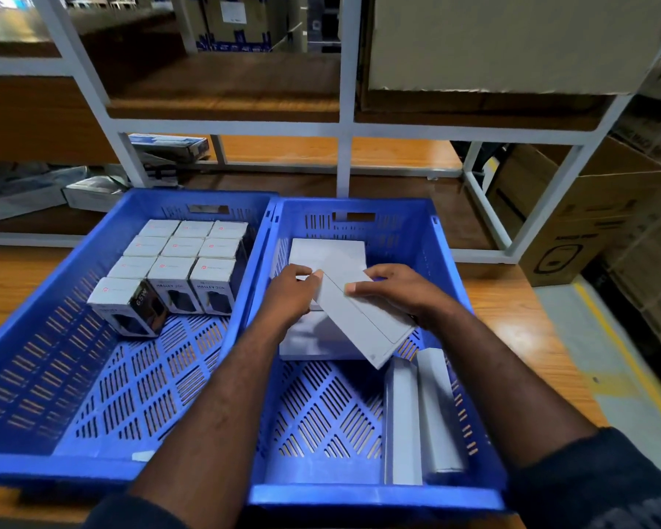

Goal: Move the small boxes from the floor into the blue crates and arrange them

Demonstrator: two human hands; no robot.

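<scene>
Blue is my anchor here: I place everything from the right crate, the one straight under my view. Inside it, toward its far wall, my left hand and right hand both grip a white box. The left has its fingers curled over the far-left corner, and the right has its thumb on top and its fingers wrapped round the right edge. The box is skewed and tilted, its near corner dipping toward the crate's bottom. It rides over the flat boxes lying along the crate's left wall; I cannot tell whether it touches them. Along the crate's right wall, at the near end, two slim boxes stand on edge side by side. Just left of the right crate, wall against wall, the left crate carries a tidy block of small boxes in its far part, with one odd box turned askew at the block's near-left corner. I judge the job to be about midway: both crates are partly loaded, with much bare mesh in their near halves. Left to do, as I read it, is squaring the held box down, straightening the odd one and fetching more. No floor stock shows in my view, so I cannot say how many are left.
</scene>
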